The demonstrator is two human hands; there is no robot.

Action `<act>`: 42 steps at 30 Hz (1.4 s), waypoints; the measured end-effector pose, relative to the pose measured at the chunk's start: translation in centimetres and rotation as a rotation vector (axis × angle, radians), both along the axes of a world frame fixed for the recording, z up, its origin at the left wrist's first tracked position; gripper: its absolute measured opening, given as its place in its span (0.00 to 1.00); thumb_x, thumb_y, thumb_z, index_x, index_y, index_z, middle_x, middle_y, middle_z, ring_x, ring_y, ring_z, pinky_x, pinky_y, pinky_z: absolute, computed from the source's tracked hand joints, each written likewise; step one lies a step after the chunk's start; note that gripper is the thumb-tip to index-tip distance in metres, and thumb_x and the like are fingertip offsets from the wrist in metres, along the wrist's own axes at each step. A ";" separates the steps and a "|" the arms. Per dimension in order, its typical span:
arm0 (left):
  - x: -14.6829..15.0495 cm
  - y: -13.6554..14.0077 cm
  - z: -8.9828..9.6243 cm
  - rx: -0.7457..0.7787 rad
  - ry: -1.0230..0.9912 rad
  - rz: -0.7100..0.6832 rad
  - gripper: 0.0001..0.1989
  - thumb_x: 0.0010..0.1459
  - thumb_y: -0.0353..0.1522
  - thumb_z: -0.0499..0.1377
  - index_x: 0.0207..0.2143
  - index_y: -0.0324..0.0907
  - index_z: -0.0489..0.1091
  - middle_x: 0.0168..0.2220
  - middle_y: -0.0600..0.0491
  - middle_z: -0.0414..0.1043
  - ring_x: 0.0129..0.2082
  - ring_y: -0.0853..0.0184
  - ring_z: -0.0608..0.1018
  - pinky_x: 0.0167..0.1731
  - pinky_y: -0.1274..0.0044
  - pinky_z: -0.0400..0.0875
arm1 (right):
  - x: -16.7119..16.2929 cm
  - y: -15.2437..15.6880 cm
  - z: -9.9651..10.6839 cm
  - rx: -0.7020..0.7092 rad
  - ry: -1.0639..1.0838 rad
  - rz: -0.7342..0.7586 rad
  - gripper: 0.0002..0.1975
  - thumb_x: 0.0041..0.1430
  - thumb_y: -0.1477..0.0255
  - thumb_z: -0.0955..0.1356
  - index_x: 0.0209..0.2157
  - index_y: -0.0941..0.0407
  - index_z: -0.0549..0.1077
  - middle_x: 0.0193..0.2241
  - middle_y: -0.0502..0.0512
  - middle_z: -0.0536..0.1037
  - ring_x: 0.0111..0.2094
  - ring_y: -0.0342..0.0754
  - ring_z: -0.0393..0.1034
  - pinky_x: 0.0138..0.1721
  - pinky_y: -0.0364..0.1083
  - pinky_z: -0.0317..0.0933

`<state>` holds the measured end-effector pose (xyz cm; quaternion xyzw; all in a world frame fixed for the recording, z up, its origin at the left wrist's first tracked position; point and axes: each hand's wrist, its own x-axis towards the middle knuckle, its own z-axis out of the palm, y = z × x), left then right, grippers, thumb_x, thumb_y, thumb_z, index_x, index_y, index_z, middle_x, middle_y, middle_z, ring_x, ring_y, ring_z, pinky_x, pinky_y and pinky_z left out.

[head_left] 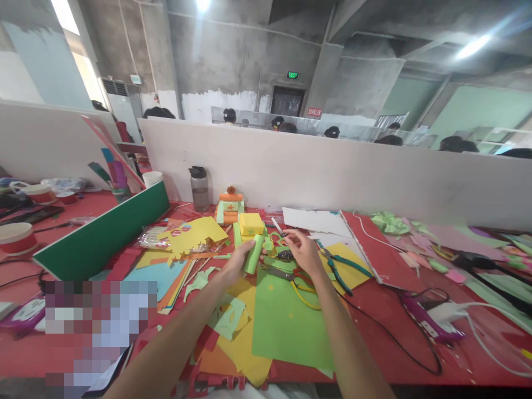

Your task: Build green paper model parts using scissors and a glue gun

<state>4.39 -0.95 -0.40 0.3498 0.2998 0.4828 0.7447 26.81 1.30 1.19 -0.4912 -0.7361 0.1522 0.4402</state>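
My left hand [240, 260] is wrapped round a light green rolled paper tube [254, 256], which stands tilted above the papers. To its right, my right hand [304, 250] has its fingers pinched at the dark lower end of a slim white pen-like stick [276, 224]. Below the hands lies a large green paper sheet [291, 327]. Scissors [280, 272] with red and yellow handles rest on its upper part. Just beyond the tube is a yellow paper box [251, 224]. An orange and green paper model [231, 208] stands behind, against the partition.
Teal-handled pliers [343, 266] lie right of my right hand. Yellow scraps [199, 233] and blue paper [155, 282] cover the left side. A water bottle [199, 189] and green board [108, 233] stand farther back. A purple power strip [434, 321] and cables are at right.
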 end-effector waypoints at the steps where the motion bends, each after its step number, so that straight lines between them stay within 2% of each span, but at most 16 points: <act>1: 0.0 0.0 0.0 0.014 -0.008 -0.004 0.13 0.60 0.39 0.60 0.40 0.39 0.72 0.37 0.45 0.77 0.28 0.69 0.77 0.27 0.79 0.72 | -0.4 -0.4 0.3 -0.019 -0.028 0.066 0.16 0.65 0.66 0.65 0.52 0.52 0.74 0.39 0.56 0.81 0.38 0.52 0.76 0.37 0.49 0.70; 5: 0.0 0.0 -0.2 0.051 0.008 -0.014 0.13 0.60 0.39 0.62 0.43 0.39 0.70 0.38 0.45 0.77 0.29 0.69 0.79 0.29 0.79 0.74 | -2.1 -1.9 1.1 -0.034 -0.134 0.302 0.21 0.66 0.71 0.64 0.60 0.47 0.69 0.41 0.55 0.78 0.40 0.50 0.73 0.41 0.49 0.69; 9: 0.2 0.1 -0.7 0.043 0.093 0.029 0.11 0.60 0.37 0.62 0.41 0.39 0.70 0.33 0.48 0.77 0.26 0.69 0.79 0.27 0.79 0.74 | -3.0 -2.3 0.9 0.001 -0.214 0.393 0.23 0.65 0.74 0.66 0.59 0.43 0.70 0.43 0.56 0.71 0.37 0.48 0.70 0.40 0.48 0.70; 13: 0.4 0.4 -1.1 -0.003 0.101 0.056 0.08 0.61 0.35 0.61 0.39 0.39 0.70 0.34 0.47 0.78 0.26 0.67 0.80 0.29 0.77 0.76 | -3.1 -2.0 0.2 0.061 -0.306 0.368 0.23 0.63 0.76 0.68 0.57 0.42 0.72 0.45 0.56 0.67 0.38 0.48 0.69 0.42 0.50 0.70; 17: 0.4 0.3 -0.7 -0.033 0.092 0.021 0.11 0.62 0.34 0.57 0.39 0.35 0.73 0.38 0.42 0.79 0.33 0.64 0.81 0.37 0.75 0.78 | -2.7 -1.7 -0.1 0.080 -0.355 0.270 0.24 0.62 0.77 0.68 0.58 0.44 0.71 0.45 0.55 0.66 0.36 0.48 0.69 0.42 0.51 0.69; 20: 0.2 0.1 0.0 -0.041 0.043 0.023 0.14 0.63 0.38 0.56 0.42 0.36 0.73 0.41 0.43 0.79 0.38 0.63 0.81 0.42 0.74 0.77 | -2.4 -1.4 -0.2 0.099 -0.354 0.198 0.22 0.62 0.75 0.68 0.57 0.46 0.71 0.45 0.55 0.67 0.38 0.50 0.70 0.42 0.51 0.69; 23: 0.1 0.1 0.3 -0.022 0.023 0.032 0.19 0.62 0.44 0.57 0.43 0.38 0.73 0.44 0.43 0.78 0.38 0.62 0.81 0.42 0.73 0.77 | -2.3 -1.2 -0.2 0.130 -0.338 0.148 0.18 0.62 0.71 0.69 0.54 0.48 0.73 0.44 0.56 0.67 0.44 0.53 0.70 0.46 0.52 0.68; 27: 0.0 0.3 0.0 0.063 0.064 0.090 0.20 0.56 0.47 0.63 0.37 0.37 0.72 0.37 0.46 0.76 0.34 0.65 0.79 0.41 0.73 0.76 | -2.5 -1.4 0.1 0.106 -0.270 0.141 0.15 0.62 0.66 0.70 0.50 0.51 0.74 0.44 0.57 0.69 0.45 0.54 0.70 0.48 0.52 0.66; 30: -0.1 0.3 0.0 0.182 0.164 0.100 0.21 0.51 0.47 0.66 0.33 0.37 0.72 0.31 0.50 0.73 0.30 0.68 0.77 0.36 0.76 0.74 | -2.9 -1.8 0.4 0.063 -0.218 0.181 0.14 0.60 0.64 0.71 0.46 0.53 0.73 0.43 0.56 0.71 0.46 0.54 0.70 0.48 0.51 0.65; 34: -0.3 0.1 0.5 0.381 0.342 0.136 0.21 0.54 0.47 0.64 0.33 0.37 0.72 0.27 0.54 0.69 0.25 0.73 0.71 0.28 0.81 0.66 | -3.5 -2.1 0.7 0.004 -0.217 0.234 0.14 0.58 0.62 0.72 0.42 0.54 0.74 0.39 0.55 0.75 0.42 0.53 0.69 0.46 0.51 0.63; 37: -0.6 0.2 0.7 0.441 0.420 0.158 0.20 0.54 0.46 0.64 0.36 0.37 0.71 0.28 0.55 0.68 0.24 0.74 0.69 0.26 0.80 0.64 | -3.7 -2.3 0.6 -0.048 -0.213 0.260 0.17 0.59 0.60 0.72 0.44 0.55 0.74 0.38 0.55 0.76 0.39 0.52 0.69 0.43 0.50 0.63; 42: -1.7 1.2 0.4 0.467 0.514 0.163 0.18 0.56 0.45 0.62 0.38 0.38 0.70 0.29 0.55 0.68 0.24 0.73 0.69 0.26 0.80 0.65 | -3.8 -2.5 0.4 -0.117 -0.192 0.313 0.21 0.60 0.58 0.70 0.50 0.56 0.72 0.43 0.57 0.77 0.39 0.51 0.71 0.41 0.49 0.65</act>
